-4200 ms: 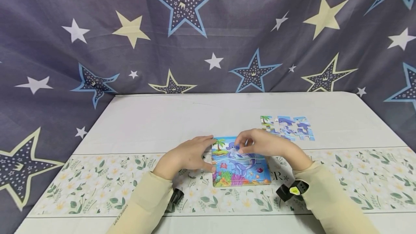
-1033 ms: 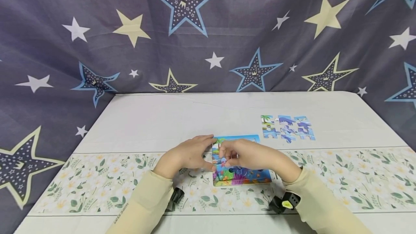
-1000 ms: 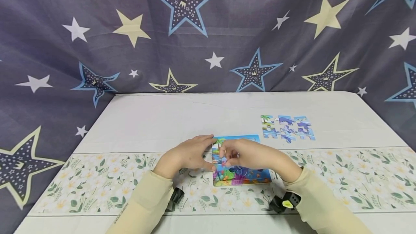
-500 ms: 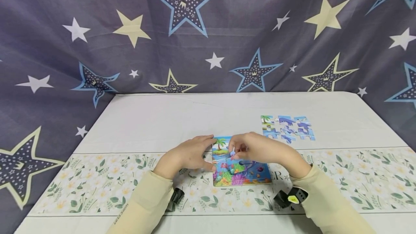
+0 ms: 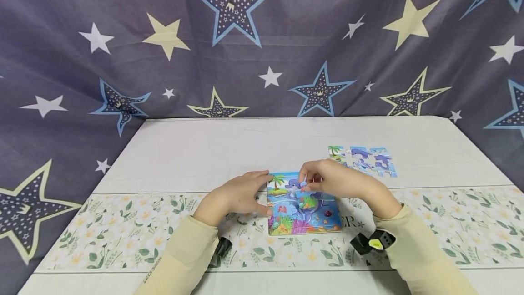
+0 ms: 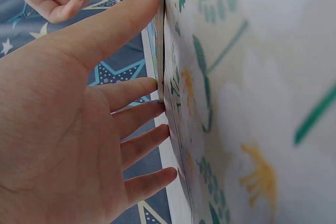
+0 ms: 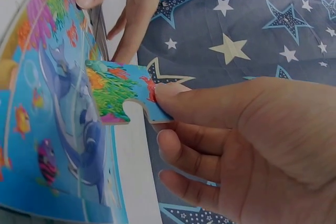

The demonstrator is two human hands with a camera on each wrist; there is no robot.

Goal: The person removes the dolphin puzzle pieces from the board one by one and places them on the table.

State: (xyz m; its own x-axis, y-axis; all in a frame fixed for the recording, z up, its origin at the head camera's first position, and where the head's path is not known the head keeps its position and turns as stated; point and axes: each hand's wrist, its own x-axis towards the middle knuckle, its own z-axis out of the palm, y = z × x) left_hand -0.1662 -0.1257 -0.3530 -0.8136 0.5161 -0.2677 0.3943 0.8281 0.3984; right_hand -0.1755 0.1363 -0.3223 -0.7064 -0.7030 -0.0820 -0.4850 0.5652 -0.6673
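My right hand (image 5: 340, 179) pinches a jigsaw piece (image 7: 118, 90) between thumb and fingers, over the dolphin puzzle board (image 5: 286, 226). Green and orange coral and a red crab are printed on the piece, and it hangs tilted near the board's surface. In the head view the piece covers part of the board's dolphin picture. My left hand (image 5: 237, 195) rests at the board's left edge, its thumb near the front and fingertips near the back corner. The left wrist view shows those fingers (image 6: 139, 119) spread nearly straight along the edge, the palm holding nothing.
Behind and to the right of the board lies a group of puzzle pieces (image 5: 362, 160), loosely fitted, with palm tree and dolphin parts. A floral strip (image 5: 163, 236) crosses the white table cover. Star-patterned cloth (image 5: 245, 58) hangs along the table's back and left edges.
My right hand has moved right and back over the board, with the coral piece coming into clearer view. The left hand has stayed at the board's edge.
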